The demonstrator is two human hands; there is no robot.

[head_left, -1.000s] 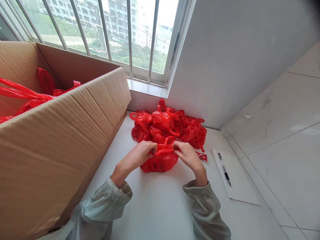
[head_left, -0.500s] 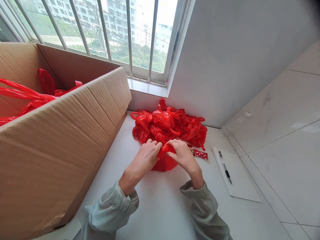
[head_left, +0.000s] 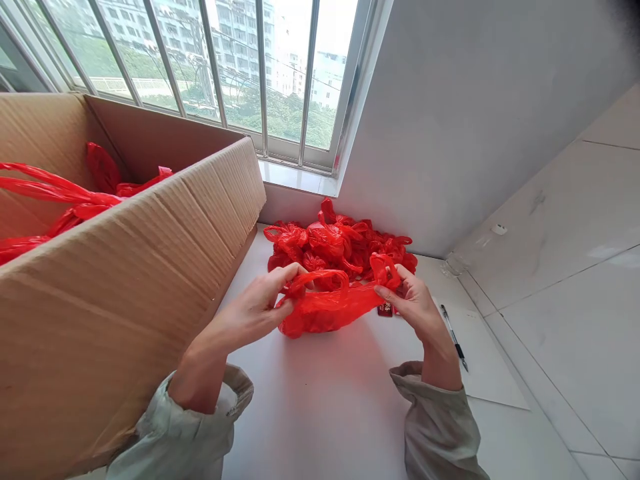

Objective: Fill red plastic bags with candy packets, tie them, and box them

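Plastic this thin could tear, I judge, under a harder pull: my left grip (head_left: 250, 310) and right grip (head_left: 415, 303) each pinch one handle end of one red bag (head_left: 325, 312), stretched between them over the surface (head_left: 325, 413). One box (head_left: 125, 267), one pen (head_left: 455, 340), one sheet (head_left: 493, 380); the pile (head_left: 340, 241) behind holds too many bags to count.

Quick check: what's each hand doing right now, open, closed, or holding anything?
Left hand: closed, fingers pinching one handle of the red plastic bag.
Right hand: closed, gripping the same bag's other handle.
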